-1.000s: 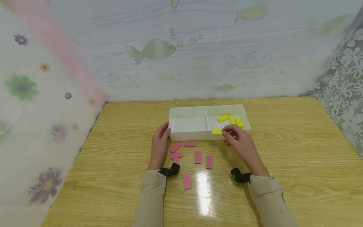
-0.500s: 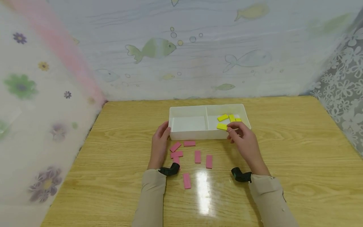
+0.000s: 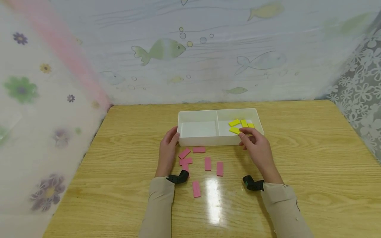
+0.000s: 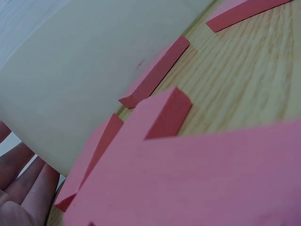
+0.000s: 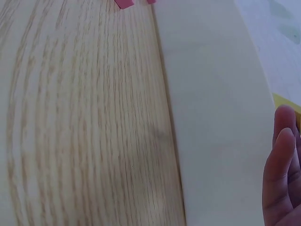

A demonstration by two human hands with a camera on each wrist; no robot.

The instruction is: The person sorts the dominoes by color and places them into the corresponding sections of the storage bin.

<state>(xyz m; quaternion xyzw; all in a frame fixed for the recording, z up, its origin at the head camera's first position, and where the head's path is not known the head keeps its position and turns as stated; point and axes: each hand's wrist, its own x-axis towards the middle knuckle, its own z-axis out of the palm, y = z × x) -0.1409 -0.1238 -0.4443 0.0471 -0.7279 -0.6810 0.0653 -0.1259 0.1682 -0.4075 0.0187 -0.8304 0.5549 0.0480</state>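
White box (image 3: 197,141), yellow tiles (image 3: 234,123) in right compartment (image 3: 224,129); right hand (image 3: 256,142) pinching one tile (image 3: 233,130), left hand (image 3: 168,144) uncurled against box

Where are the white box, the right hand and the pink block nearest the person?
White box (image 3: 208,141): head view, on its front wall.
Right hand (image 3: 256,142): head view, on the middle of the hand.
Nearest pink block (image 3: 196,189): head view, on its top face.
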